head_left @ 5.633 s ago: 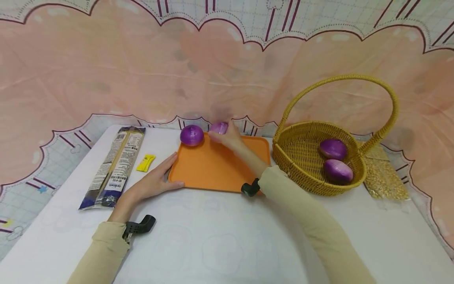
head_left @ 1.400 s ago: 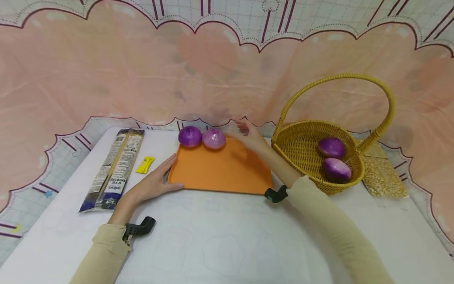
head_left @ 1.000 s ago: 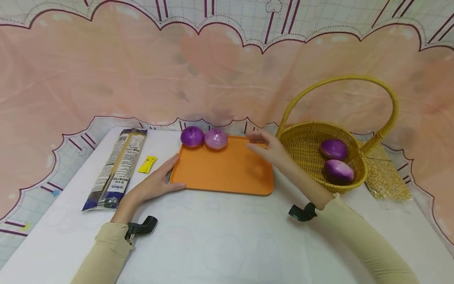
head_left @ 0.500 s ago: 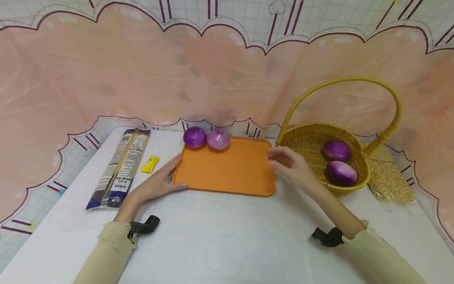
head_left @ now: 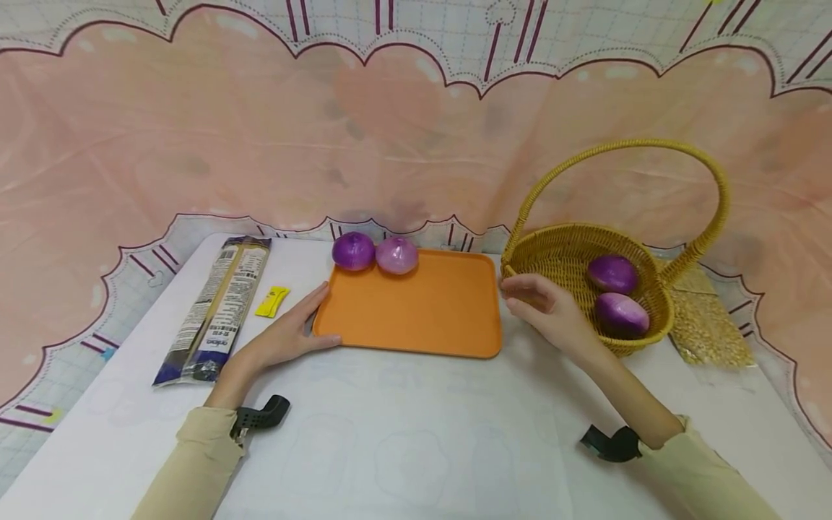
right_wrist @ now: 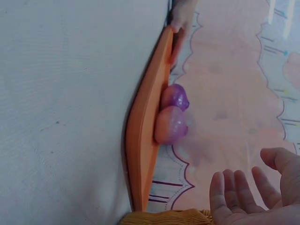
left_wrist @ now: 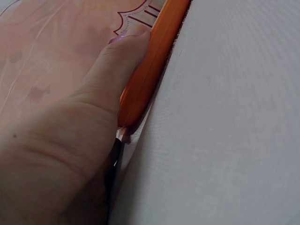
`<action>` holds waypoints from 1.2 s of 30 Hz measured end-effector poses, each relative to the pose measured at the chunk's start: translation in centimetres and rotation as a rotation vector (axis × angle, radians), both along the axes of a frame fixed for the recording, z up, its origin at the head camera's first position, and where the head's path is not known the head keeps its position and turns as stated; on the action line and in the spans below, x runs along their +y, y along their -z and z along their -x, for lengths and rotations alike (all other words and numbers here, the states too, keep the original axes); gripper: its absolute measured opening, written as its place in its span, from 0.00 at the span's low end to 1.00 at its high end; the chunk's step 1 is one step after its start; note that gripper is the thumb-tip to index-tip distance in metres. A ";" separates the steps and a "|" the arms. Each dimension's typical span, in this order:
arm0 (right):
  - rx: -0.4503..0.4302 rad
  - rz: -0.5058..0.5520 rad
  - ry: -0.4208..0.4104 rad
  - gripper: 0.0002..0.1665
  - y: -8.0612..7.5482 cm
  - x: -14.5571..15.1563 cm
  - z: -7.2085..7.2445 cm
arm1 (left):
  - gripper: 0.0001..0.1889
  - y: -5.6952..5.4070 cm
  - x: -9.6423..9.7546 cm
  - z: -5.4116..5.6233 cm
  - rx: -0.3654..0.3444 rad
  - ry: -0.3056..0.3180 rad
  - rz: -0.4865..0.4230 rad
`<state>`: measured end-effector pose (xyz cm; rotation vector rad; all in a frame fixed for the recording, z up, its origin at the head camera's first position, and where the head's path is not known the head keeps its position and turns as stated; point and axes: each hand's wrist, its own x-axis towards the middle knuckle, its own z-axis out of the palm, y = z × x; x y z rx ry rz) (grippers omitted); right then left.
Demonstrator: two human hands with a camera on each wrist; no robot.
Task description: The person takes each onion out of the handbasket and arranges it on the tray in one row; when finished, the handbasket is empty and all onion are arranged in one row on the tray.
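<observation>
My left hand (head_left: 282,334) rests at the near left corner of an orange tray (head_left: 422,314), fingers along its left side and thumb on its near edge. In the left wrist view the thumb (left_wrist: 129,47) lies against the orange rim. Two purple onions, a dark one (head_left: 353,251) and a paler one (head_left: 397,256), sit side by side at the tray's far left. My right hand (head_left: 552,314), fingers loosely bent and holding nothing, hovers by the left side of a wicker basket (head_left: 546,253). Two more onions, one dark (head_left: 612,274) and one paler (head_left: 622,314), lie in the basket.
A long printed packet (head_left: 217,307) and a small yellow sachet (head_left: 271,301) lie left of the tray. Behind the basket's right side lies a clear bag of yellow grains (head_left: 708,328). The basket's tall handle (head_left: 624,144) arches over it. A patterned cloth (head_left: 325,144) hangs behind the table.
Earlier, my right hand held the paler onion at the tray's far edge. It let go, leaving that onion beside the dark one, and moved right and nearer, to the basket. My left hand stayed put.
</observation>
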<state>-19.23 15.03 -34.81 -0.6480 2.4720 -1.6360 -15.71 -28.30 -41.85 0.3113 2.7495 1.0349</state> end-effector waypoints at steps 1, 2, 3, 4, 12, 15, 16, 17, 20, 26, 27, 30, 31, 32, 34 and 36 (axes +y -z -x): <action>0.000 0.003 0.000 0.19 0.0 0.1 0.0 | 0.54 0.0 0.0 0.0 0.000 0.000 -0.001; -0.001 0.007 0.000 0.19 -0.1 0.1 -0.1 | 0.54 0.0 0.0 0.0 0.000 0.001 -0.004; 0.002 0.008 0.001 0.19 -0.2 0.2 -0.2 | 0.54 0.0 -0.1 0.0 0.000 0.002 -0.006; 0.005 0.009 0.002 0.19 -0.3 0.3 -0.2 | 0.54 0.0 -0.1 0.0 -0.001 0.002 -0.009; -0.025 0.034 0.032 0.20 -0.8 0.8 -0.3 | 0.54 0.0 -0.1 -0.1 -0.001 0.002 -0.009; -0.021 0.027 0.029 0.20 -0.9 0.9 -0.5 | 0.54 0.1 -0.1 0.0 0.003 0.001 -0.009; -0.022 0.030 0.028 0.20 -0.9 0.9 -0.5 | 0.54 0.1 -0.1 0.0 0.005 0.001 -0.010; -0.022 0.034 0.026 0.20 -0.9 1.0 -0.5 | 0.54 0.1 -0.1 0.0 0.004 0.001 -0.011; -0.017 0.063 0.023 0.20 -1.0 1.3 -0.6 | 0.54 0.1 -0.1 0.0 0.003 0.004 -0.015; -0.021 0.183 -0.006 0.18 -1.3 1.9 -0.5 | 0.54 0.1 -0.1 0.0 -0.001 0.005 -0.018; -0.022 0.198 -0.012 0.18 -1.4 2.0 -0.4 | 0.54 0.1 -0.1 0.0 -0.003 0.003 -0.018; -0.016 0.232 -0.017 0.17 -1.6 2.3 -0.4 | 0.54 0.1 -0.1 0.0 -0.006 0.003 -0.020; -0.009 0.241 -0.016 0.17 -1.7 2.4 -0.3 | 0.54 0.1 -0.1 0.1 -0.007 0.002 -0.019; -0.007 0.251 -0.014 0.17 -1.8 2.5 -0.3 | 0.54 0.1 -0.1 0.1 -0.007 0.002 -0.018; 0.010 0.262 -0.004 0.17 -2.0 2.9 -0.2 | 0.54 0.1 -0.1 0.1 -0.004 0.003 -0.014; 0.026 0.266 0.006 0.17 -2.2 3.3 -0.1 | 0.54 0.2 -0.2 0.1 -0.001 0.002 -0.010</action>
